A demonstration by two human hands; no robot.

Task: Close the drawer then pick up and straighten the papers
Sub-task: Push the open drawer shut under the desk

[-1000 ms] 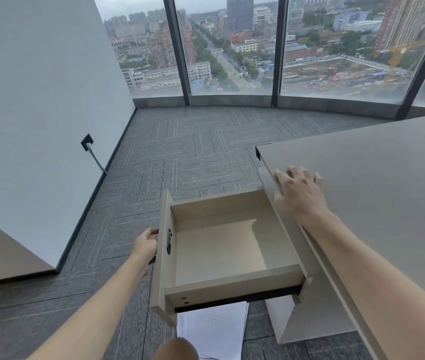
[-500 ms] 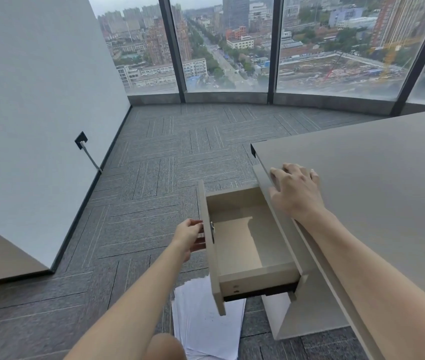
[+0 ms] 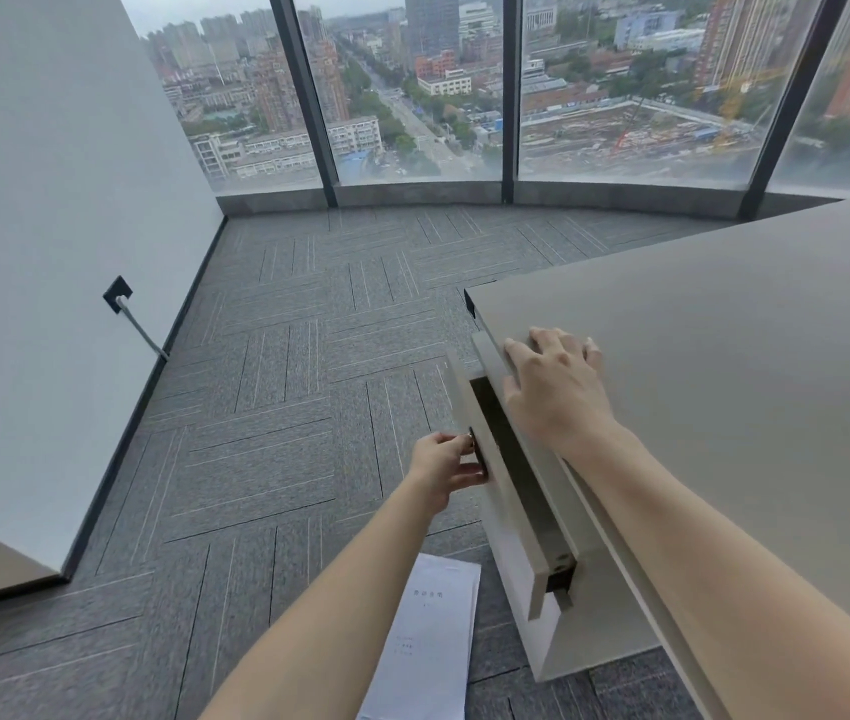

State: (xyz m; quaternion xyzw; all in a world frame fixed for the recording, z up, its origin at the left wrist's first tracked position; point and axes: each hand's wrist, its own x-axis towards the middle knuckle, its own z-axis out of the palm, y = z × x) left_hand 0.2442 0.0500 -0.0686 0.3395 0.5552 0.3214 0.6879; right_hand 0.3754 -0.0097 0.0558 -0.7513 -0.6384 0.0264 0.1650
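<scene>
The beige drawer (image 3: 511,517) under the desk stands only a narrow gap out from its cabinet, with a dark slit showing behind its front panel. My left hand (image 3: 446,467) is closed around the handle on the drawer front. My right hand (image 3: 555,384) lies flat, fingers spread, on the desk top (image 3: 714,366) at its left edge. White printed papers (image 3: 428,641) lie on the carpet below the drawer, partly hidden by my left forearm.
Grey carpet tiles cover the floor out to a curved wall of windows (image 3: 412,96). A white wall (image 3: 48,226) runs along the left, with a black socket and cable (image 3: 118,296). The desk's side panel (image 3: 589,641) meets the floor right of the papers.
My left hand has pushed the drawer to the right, from wide open to nearly flush. More of the papers on the floor now shows. My right hand stays on the desk.
</scene>
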